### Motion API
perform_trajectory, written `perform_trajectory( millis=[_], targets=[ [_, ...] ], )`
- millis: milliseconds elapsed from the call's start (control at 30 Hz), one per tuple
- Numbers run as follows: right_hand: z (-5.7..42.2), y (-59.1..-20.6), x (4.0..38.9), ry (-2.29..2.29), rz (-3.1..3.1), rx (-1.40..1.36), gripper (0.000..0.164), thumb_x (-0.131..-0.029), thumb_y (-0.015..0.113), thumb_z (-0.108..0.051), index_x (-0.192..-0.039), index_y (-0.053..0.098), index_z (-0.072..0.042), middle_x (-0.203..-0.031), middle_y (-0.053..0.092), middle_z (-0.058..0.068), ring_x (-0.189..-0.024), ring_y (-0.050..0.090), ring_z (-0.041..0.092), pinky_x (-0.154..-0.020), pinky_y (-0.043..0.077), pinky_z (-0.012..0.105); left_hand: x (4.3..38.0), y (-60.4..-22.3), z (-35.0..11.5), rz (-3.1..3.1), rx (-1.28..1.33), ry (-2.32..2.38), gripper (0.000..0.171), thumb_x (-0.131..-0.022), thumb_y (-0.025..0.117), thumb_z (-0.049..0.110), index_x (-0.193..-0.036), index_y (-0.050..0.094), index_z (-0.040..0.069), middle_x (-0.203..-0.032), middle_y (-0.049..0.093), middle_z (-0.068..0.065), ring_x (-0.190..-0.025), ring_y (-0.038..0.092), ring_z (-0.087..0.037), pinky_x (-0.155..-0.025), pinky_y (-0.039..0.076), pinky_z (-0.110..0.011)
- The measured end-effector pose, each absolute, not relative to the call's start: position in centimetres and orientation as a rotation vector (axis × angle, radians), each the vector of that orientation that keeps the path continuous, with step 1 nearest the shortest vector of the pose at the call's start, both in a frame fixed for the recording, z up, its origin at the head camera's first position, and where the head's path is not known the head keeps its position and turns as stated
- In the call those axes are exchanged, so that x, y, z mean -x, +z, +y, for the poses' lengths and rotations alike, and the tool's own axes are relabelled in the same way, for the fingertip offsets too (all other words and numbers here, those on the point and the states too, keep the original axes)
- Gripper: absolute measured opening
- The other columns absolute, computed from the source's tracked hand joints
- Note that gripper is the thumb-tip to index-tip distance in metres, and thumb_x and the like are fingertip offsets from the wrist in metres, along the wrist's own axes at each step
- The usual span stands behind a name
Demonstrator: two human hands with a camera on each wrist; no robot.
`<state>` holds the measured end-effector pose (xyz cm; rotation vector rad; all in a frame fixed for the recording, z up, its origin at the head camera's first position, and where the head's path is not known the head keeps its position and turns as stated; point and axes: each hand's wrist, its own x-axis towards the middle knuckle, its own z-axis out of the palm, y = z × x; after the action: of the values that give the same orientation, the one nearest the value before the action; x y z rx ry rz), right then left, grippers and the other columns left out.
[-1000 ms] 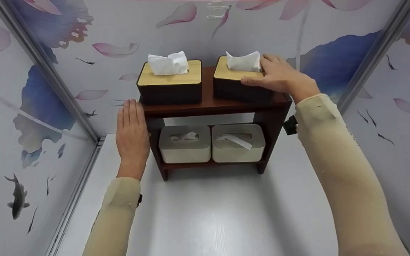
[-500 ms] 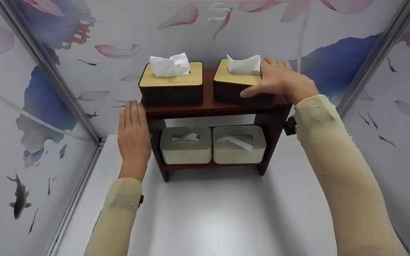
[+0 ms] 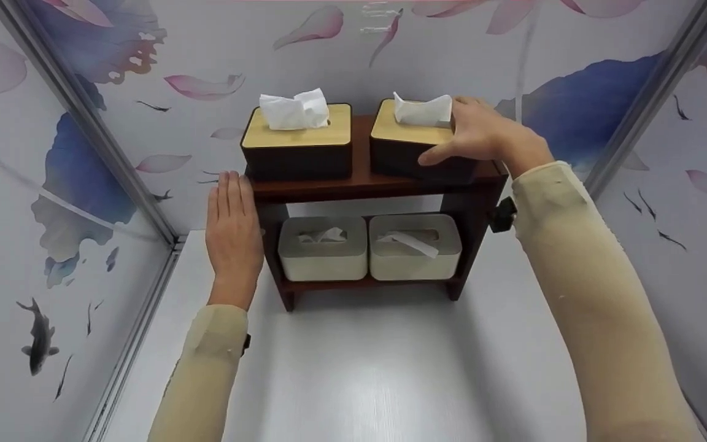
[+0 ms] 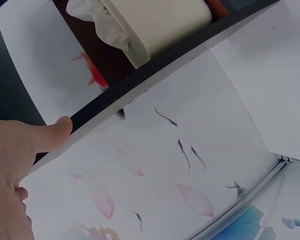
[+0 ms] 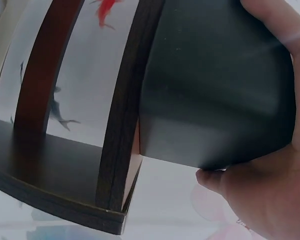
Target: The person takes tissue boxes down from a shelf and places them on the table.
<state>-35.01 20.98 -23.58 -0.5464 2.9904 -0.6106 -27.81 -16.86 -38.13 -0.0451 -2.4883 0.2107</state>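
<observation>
My right hand grips the right end of a black tissue box with a light wooden lid, thumb on its front wall and fingers behind. That box sits slightly askew on top of a dark reddish-brown wooden shelf. In the right wrist view the black box fills the space between thumb and fingers. My left hand rests with straight fingers along the shelf's left side; its thumb lies at the board's edge. A matching black tissue box stands at the top left.
Two cream tissue boxes with grey lids, a left one and a right one, stand side by side on the lower board. The shelf stands on a white surface, close to the patterned back wall. Patterned side walls flank it.
My right thumb has slid down from the lid's edge onto the black box's front wall. The left hand keeps its place on the shelf's side, and the boxes look unmoved.
</observation>
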Motion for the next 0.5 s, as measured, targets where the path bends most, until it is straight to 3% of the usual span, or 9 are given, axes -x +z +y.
perform_trajectory(
  millis=[133,300,500],
  targets=[
    [21.4,-23.7,34.8,-0.670,3.009,0.611,0.087,-0.068,0.083,-0.050,-0.138,0.049,-0.011,-0.126,0.053,0.014,-0.106,0.046,0.029,-0.094,0.039,0.043,27.9,-38.1,-16.7,-2.477,0.053,0.189,0.096,-0.080,0.081,0.022,-0.151,0.021,-0.004,-0.158,0.027,-0.021,-0.150,0.022,-0.032,-0.126,0.018,-0.039],
    [21.9,-23.7,34.3,-0.768,3.008,0.668,0.084,-0.068,0.086,-0.047,-0.138,0.052,-0.016,-0.121,0.055,0.011,-0.101,0.047,0.026,-0.091,0.039,0.039,27.9,-38.1,-16.7,-2.460,0.048,0.208,0.099,-0.078,0.083,0.024,-0.150,0.021,-0.004,-0.157,0.028,-0.021,-0.149,0.024,-0.031,-0.125,0.021,-0.039],
    [22.1,-23.3,33.2,-0.703,3.036,0.729,0.083,-0.067,0.085,-0.047,-0.136,0.051,-0.015,-0.124,0.055,0.010,-0.109,0.045,0.028,-0.094,0.037,0.043,27.7,-38.2,-16.8,-2.482,0.040,0.230,0.100,-0.081,0.081,0.025,-0.152,0.017,-0.003,-0.158,0.026,-0.021,-0.149,0.023,-0.032,-0.125,0.021,-0.040]
  ],
)
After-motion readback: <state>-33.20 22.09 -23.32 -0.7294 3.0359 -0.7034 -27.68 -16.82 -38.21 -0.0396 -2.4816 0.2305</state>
